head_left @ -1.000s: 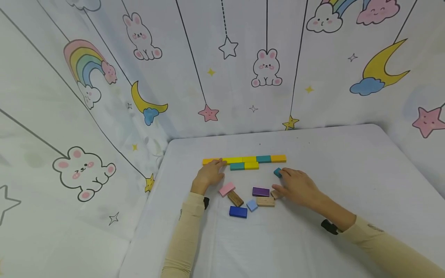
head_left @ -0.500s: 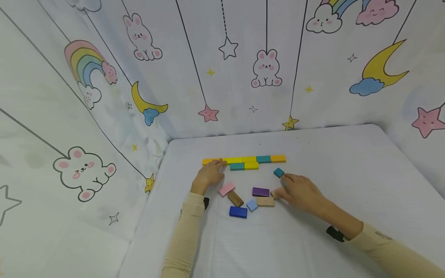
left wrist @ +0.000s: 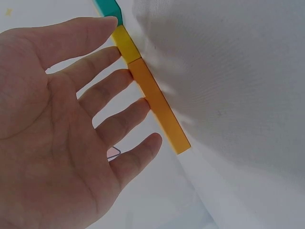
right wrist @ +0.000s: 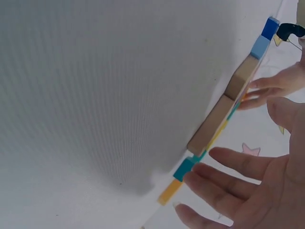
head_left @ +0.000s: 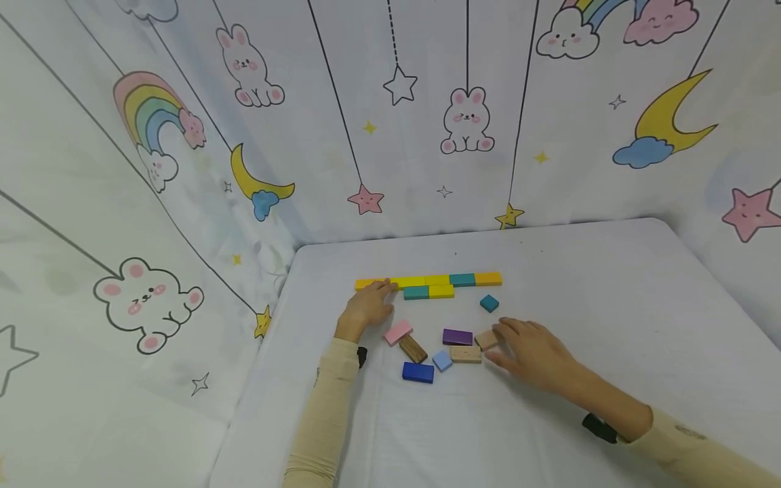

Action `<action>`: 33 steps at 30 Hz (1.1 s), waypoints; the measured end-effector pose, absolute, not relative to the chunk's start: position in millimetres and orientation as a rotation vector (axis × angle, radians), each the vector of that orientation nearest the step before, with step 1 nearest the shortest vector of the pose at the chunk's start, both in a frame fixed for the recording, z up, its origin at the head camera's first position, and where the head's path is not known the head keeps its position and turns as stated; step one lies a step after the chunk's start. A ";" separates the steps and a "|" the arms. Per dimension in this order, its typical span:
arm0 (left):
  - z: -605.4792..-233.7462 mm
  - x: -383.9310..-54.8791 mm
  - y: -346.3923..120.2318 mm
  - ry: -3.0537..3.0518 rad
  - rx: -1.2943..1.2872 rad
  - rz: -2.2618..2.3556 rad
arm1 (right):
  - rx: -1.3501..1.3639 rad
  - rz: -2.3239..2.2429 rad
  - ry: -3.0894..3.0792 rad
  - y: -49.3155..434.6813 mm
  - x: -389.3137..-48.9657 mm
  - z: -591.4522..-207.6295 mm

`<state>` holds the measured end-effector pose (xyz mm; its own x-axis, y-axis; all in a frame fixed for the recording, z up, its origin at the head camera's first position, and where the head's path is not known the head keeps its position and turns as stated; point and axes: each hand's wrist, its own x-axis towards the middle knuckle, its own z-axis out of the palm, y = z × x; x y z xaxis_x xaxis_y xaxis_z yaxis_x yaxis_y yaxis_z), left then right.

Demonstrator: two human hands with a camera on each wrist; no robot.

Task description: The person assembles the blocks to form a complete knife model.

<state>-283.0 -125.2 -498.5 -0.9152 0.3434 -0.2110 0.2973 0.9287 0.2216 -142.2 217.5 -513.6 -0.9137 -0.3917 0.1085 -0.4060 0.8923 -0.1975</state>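
My left hand [head_left: 366,307] rests at the left end of a long row of blocks, its fingertips touching the orange block [left wrist: 159,105] and yellow block [left wrist: 127,44] in the left wrist view. In front of that row lie a teal block [head_left: 416,293] and a yellow block [head_left: 442,291], end to end. My right hand [head_left: 537,352] hovers beside a tan wooden block [head_left: 487,339], fingers spread and loosely bent; whether they touch it I cannot tell. Beyond those fingers a small teal block [head_left: 489,303] lies alone.
Loose blocks lie nearer me: pink [head_left: 398,332], brown [head_left: 413,349], purple [head_left: 457,337], another tan one [head_left: 466,354], light blue [head_left: 442,360] and dark blue [head_left: 417,372]. A white cloth covers the table [head_left: 451,434]; a printed curtain [head_left: 403,156] hangs behind it.
My right hand has let go of the small teal block and drawn back toward me and right, to the tan block. The left hand has stayed in place.
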 end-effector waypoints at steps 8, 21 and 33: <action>-498.4 -283.9 -124.7 2.854 0.488 0.267 | 0.636 0.351 -3.018 221.4 -130.6 -510.4; -497.4 -284.3 -124.5 2.852 0.490 0.258 | 0.698 0.275 -2.970 219.4 -128.3 -515.4; -498.6 -283.4 -125.0 2.837 0.460 0.269 | 0.723 0.252 -2.944 212.3 -140.8 -524.4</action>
<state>-283.4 -125.0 -498.6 -0.9176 0.3318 -0.2188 0.2848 0.9329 0.2203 -140.8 212.3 -524.4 -0.8823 -0.4507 0.1356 -0.4672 0.8736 -0.1361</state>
